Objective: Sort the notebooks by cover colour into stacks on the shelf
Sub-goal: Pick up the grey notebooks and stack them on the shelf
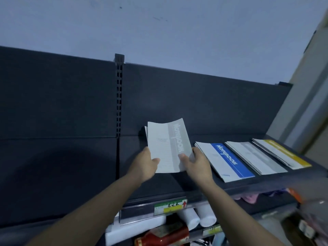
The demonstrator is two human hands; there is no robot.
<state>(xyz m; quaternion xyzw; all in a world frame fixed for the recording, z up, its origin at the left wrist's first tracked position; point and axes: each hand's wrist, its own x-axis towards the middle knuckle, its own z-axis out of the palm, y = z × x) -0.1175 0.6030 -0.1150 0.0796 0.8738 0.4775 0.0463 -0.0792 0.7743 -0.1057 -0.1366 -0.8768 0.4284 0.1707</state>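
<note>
Shop aisle: dark slotted display shelf (pixel 248 185), price label (pixel 170 206) on its edge strip.

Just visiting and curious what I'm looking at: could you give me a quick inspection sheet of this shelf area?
Surface: dark shelf, three stacks at right.
Job's things: held grey notebooks above shelf; blue stack, grey stack, yellow stack side by side.
Clutter: price label on shelf edge; white rolls, red package below.
Grippers: left hand and right hand both grip the held grey notebooks.
Cables: nothing seen.
Surroundings: dark back panel, slotted upright, pale wall.
</note>
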